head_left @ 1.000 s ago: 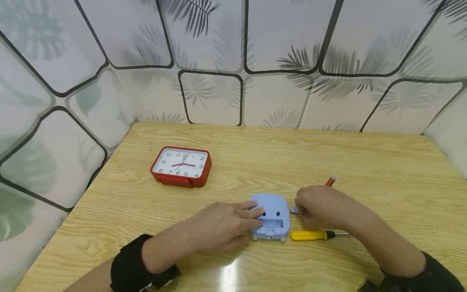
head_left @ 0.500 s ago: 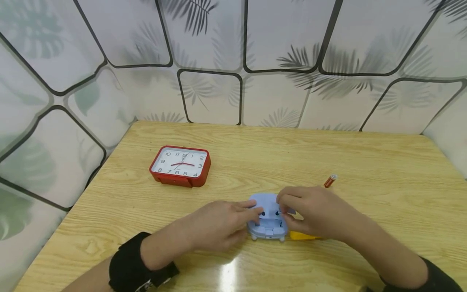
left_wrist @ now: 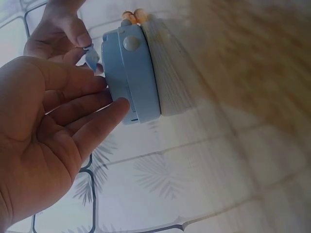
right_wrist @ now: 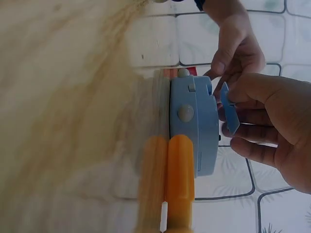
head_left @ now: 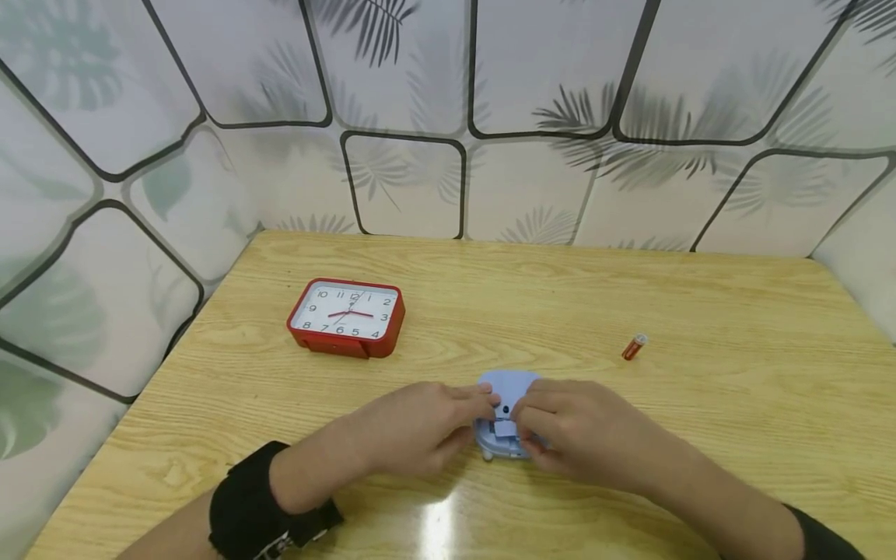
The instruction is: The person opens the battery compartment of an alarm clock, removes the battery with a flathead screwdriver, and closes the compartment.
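Pale blue rounded-square plastic device (head_left: 514,383) lies flat, lower middle of the head frame, black knob on its upward face, small round feet on its near edge. Right hand (head_left: 581,428), right of it, pinches a small thin pale blue plastic cover (right_wrist: 230,111) between thumb and fingers, just over that face; fingers crowd the view, so can't tell if it touches. Left hand (head_left: 437,428) has fingers loosely extended, tips on the device's left part, not wrapped around it. Yellow-orange plastic handle (right_wrist: 180,174) beside the device, lower middle of the right wrist view. Red cylindrical battery (head_left: 633,347) right of centre, red-framed rectangular clock (head_left: 346,315) left of centre, both on the light wood-grain table (head_left: 490,303).
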A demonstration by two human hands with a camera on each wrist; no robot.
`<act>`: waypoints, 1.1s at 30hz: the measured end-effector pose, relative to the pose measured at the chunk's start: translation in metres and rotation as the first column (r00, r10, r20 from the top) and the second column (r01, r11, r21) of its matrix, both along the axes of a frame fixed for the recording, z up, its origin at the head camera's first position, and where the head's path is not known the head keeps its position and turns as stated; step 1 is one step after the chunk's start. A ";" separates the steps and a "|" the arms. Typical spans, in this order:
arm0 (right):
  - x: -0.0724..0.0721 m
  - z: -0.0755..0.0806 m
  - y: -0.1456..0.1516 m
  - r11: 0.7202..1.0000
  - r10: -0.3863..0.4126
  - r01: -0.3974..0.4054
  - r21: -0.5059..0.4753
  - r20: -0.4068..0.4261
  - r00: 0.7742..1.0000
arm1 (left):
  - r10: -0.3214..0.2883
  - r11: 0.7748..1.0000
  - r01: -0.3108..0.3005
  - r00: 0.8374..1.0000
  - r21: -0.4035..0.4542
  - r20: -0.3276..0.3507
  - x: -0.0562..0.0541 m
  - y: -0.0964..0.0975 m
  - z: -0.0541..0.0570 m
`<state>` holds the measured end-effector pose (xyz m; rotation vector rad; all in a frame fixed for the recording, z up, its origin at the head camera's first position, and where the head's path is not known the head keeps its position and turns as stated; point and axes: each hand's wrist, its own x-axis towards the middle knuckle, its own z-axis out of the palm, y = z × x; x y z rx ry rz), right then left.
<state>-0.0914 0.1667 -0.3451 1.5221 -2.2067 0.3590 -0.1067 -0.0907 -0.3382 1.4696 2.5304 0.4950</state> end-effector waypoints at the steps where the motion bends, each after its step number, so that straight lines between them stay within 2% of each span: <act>1: 0.000 0.000 -0.001 1.000 -0.001 0.001 0.002 0.002 1.000 | -0.001 1.000 0.001 1.000 0.001 -0.002 0.000 0.000 0.000; 10: 0.003 -0.003 -0.002 0.999 -0.014 0.013 0.040 0.018 1.000 | -0.055 0.998 0.055 0.997 0.004 -0.049 0.001 0.000 0.001; 19: 0.003 -0.006 -0.001 0.998 -0.043 0.042 0.039 0.023 0.999 | -0.083 0.996 0.082 0.994 -0.017 -0.074 0.001 0.000 0.002; 29: 0.002 -0.009 -0.003 0.998 -0.053 0.053 0.024 0.018 0.998 | -0.156 0.987 0.148 0.973 -0.063 -0.167 0.000 0.000 0.001; 33: 0.002 -0.009 -0.004 0.999 -0.048 0.047 0.017 0.018 0.999 | -0.179 0.983 0.168 0.967 -0.075 -0.183 -0.001 -0.001 0.000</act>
